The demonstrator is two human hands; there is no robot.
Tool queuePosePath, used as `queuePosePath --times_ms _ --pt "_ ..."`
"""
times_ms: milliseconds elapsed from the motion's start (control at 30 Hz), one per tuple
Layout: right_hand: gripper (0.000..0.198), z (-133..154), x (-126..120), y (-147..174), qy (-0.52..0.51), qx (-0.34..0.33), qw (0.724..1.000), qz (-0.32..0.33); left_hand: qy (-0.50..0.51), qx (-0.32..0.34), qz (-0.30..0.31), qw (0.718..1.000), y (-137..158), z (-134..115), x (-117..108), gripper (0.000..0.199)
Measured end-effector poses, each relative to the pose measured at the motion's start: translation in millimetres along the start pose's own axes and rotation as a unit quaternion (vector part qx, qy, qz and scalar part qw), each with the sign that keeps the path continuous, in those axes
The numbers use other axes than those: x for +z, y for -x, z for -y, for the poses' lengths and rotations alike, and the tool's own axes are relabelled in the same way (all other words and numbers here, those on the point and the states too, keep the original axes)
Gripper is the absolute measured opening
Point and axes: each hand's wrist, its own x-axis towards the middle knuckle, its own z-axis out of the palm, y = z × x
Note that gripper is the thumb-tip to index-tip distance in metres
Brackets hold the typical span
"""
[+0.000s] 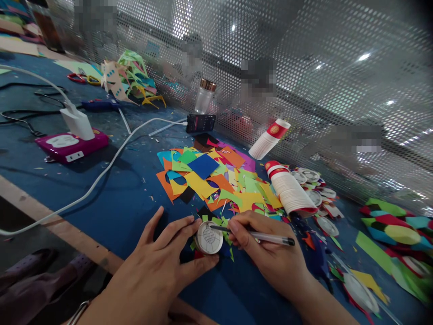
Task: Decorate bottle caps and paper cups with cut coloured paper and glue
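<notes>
A small white paper cup (209,238) stands bottom up on the blue table, with black lines and a grid drawn on its round base. Green paper pieces stick out around it. My left hand (169,253) steadies the cup, fingertips at its upper left side and thumb along its lower edge. In my right hand (260,243) is a pen (270,237) with a clear barrel and black end, its tip at the drawn base. Just beyond both hands spreads a heap of coloured paper scraps (203,167).
Stacked paper cups (291,189) lie at right near cut cup pieces (324,225) and a blue glue gun (318,253). Another cup stack (269,140) leans by the mesh screen (304,90). At left are a purple power strip (74,146) and a white cable (111,167). A phone (200,123) stands behind.
</notes>
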Motion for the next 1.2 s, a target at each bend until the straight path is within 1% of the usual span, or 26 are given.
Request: queuePosePath --times_ms 67,167,233,533,667,900,1000,1200 --pt "0.023 0.7 0.4 -1.5 0.002 -0.008 1.000 -0.009 0.001 0.004 0.003 1.000 -0.2 0.1 0.1 0.079" --pt "0.022 1.2 0.8 -2.7 -0.001 -0.015 1.000 -0.017 0.000 0.002 0.002 1.000 -0.6 0.2 0.6 0.083" --pt "0.021 1.3 0.8 -2.4 0.001 -0.014 1.000 -0.015 -0.001 0.001 0.000 1.000 -0.9 0.0 0.6 0.085" --pt "0.024 -0.5 1.1 0.8 -0.001 0.000 1.000 0.001 0.006 0.008 -0.012 1.000 0.0 3.0 2.1 0.080" --pt "0.024 -1.1 1.1 0.3 0.002 0.005 1.000 0.004 0.016 0.015 -0.007 1.000 0.6 3.8 3.3 0.085" --pt "0.022 -1.7 0.8 -3.6 0.008 -0.011 1.000 -0.022 0.017 -0.002 0.002 1.000 -3.1 0.6 -0.3 0.073" --pt "0.023 -0.4 0.1 -2.0 0.015 -0.008 1.000 -0.014 0.015 0.000 0.005 1.000 -1.9 0.0 -0.8 0.071" --pt "0.023 -0.6 -0.1 0.9 -0.001 -0.001 1.000 0.003 0.017 -0.002 0.017 1.000 -1.8 0.6 -1.9 0.076"
